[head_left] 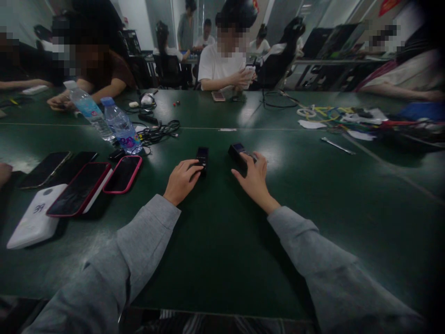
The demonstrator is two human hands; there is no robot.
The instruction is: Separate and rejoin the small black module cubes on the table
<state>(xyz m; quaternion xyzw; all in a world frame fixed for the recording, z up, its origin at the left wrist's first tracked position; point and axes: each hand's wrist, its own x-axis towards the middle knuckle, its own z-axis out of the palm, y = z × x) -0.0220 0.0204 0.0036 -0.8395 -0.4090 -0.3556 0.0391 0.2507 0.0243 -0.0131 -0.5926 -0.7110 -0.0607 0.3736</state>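
Note:
Two small black handheld devices, each with a little screen, are on the green table in front of me. My left hand [183, 181] has its bent fingers and thumb closed on the lower left side of the left device [202, 152], over its buttons. Farther right, my right hand [254, 180] reaches over the right device [237, 149], which lies at a slant. Its fingers are at that device's right side, and the thumb sticks out apart on the left. The lower part of the right device is partly hidden by the fingers.
Left on the table [222, 260] are several phones, including a pink-cased phone [123, 174], a white power bank [36, 215] and two water bottles [121, 125]. Black cables [160, 132] lie behind. A wrench [337, 145] and tangled wires [333, 116] are at right. People sit opposite.

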